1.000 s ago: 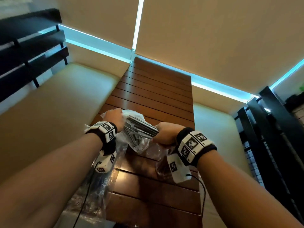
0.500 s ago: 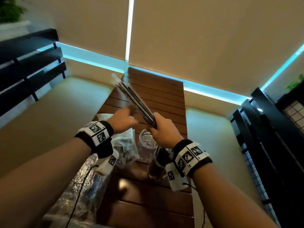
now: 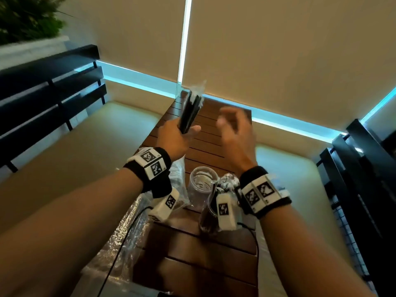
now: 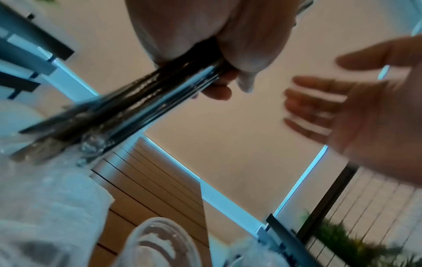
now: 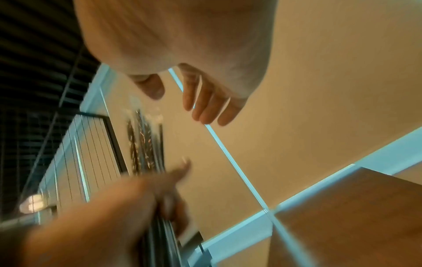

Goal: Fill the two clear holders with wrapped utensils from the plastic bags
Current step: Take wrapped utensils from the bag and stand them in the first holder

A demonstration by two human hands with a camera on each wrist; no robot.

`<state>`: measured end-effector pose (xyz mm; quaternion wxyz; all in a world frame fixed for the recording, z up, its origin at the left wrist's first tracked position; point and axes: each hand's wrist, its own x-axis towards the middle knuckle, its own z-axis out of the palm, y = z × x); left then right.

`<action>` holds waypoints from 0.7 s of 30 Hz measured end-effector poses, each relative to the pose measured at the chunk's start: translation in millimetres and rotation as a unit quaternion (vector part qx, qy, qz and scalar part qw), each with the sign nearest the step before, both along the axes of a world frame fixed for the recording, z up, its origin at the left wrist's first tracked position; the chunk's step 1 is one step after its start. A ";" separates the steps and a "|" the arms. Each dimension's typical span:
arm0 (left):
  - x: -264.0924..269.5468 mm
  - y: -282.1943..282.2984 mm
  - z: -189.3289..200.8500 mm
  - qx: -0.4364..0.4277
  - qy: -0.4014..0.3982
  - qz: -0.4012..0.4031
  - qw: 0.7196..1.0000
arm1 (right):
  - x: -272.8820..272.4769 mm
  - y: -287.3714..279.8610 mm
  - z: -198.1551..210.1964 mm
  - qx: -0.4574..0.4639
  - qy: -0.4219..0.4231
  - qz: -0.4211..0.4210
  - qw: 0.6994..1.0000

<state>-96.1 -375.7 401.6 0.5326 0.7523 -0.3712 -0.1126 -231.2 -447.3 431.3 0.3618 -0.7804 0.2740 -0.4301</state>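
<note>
A person's left hand [image 3: 174, 139] grips one bundle of black wrapped utensils [image 3: 190, 111] upright above the slatted wooden bench [image 3: 214, 254], while the right hand [image 3: 235, 136], fingers loosely spread and empty, hovers just beside it. Below the wrists stand two clear holders [image 3: 202, 183], one partly hidden, with two crumpled plastic bags [image 3: 126, 239] under the left forearm.

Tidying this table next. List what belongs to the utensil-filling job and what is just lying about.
Job:
wrapped utensils, held in left hand
right hand, open
clear holder
plastic bags

Lying about:
potted plant
black railing
</note>
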 end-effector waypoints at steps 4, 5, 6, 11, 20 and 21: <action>-6.8 2.2 -10.9 0.040 -0.105 -0.035 0.993 | 11.5 1.1 50.1 -0.063 -0.028 -0.006 0.998; -10.3 1.1 -12.4 0.037 -0.119 -0.046 0.991 | 17.4 2.9 52.8 -0.076 0.015 0.009 0.997; -13.9 -1.3 -12.9 0.025 -0.120 -0.057 0.991 | 23.2 6.1 52.4 -0.084 0.065 0.021 0.994; -28.2 -6.6 -12.3 0.026 -0.103 -0.075 0.992 | 34.1 11.1 25.7 -0.152 0.214 -0.007 0.965; -29.9 -23.6 -24.3 -0.081 0.076 -0.079 0.991 | -47.5 -24.5 -78.1 0.076 0.161 -0.034 0.983; -33.0 -26.9 -26.4 -0.086 0.089 -0.084 0.989 | -58.7 -22.6 -95.5 0.096 0.215 -0.027 0.971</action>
